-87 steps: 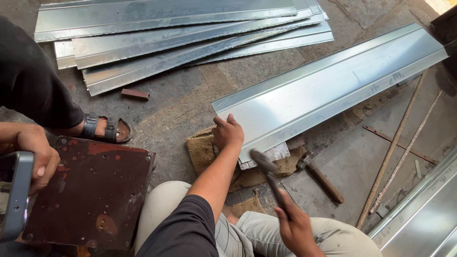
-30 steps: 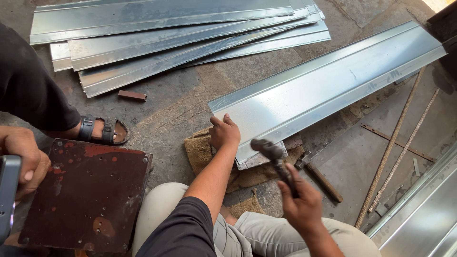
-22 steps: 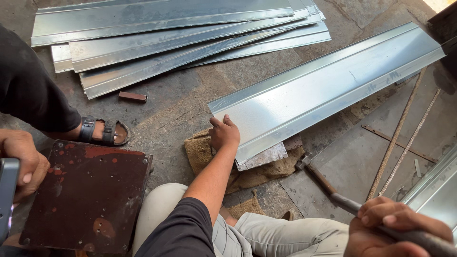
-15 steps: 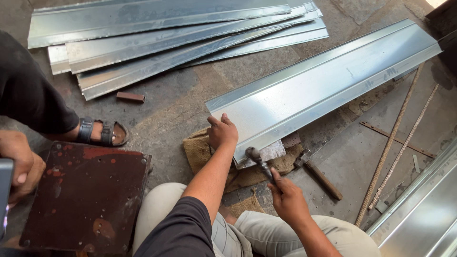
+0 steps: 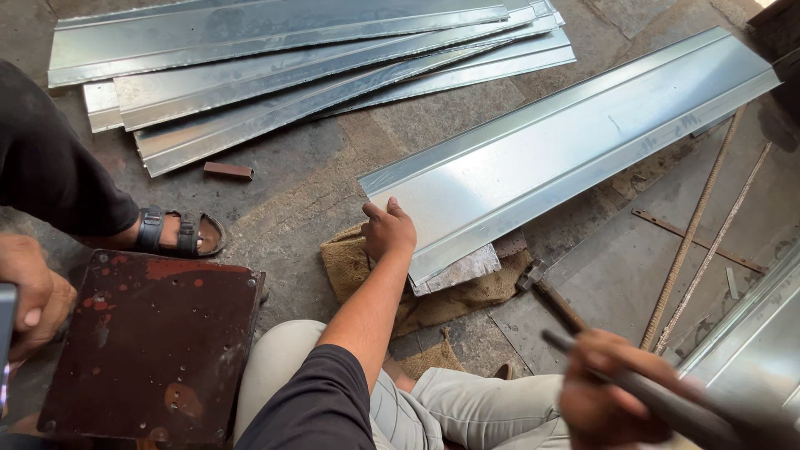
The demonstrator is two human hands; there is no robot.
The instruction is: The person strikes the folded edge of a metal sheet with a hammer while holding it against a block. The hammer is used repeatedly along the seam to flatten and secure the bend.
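Observation:
My left hand (image 5: 388,233) rests with closed fingers on the near end of a long folded galvanised sheet (image 5: 583,142) lying diagonally on the floor. That end sits on a small metal block (image 5: 467,271) over a piece of brown sacking (image 5: 350,267). My right hand (image 5: 612,400), blurred at the lower right, grips the dark handle of a hammer (image 5: 692,412) drawn back away from the sheet; its head is out of view. I sit on the floor in light trousers.
A stack of similar sheets (image 5: 292,58) lies at the back left. A second hammer (image 5: 550,292) and thin steel rods (image 5: 700,242) lie right of the sacking. At left are a rusty red plate (image 5: 150,342), another person's sandalled foot (image 5: 179,235) and hand (image 5: 29,292).
Half a second ago the hammer was down at the sheet's near end beside my left hand. My right hand has swung it back to the lower right. My left hand has stayed put.

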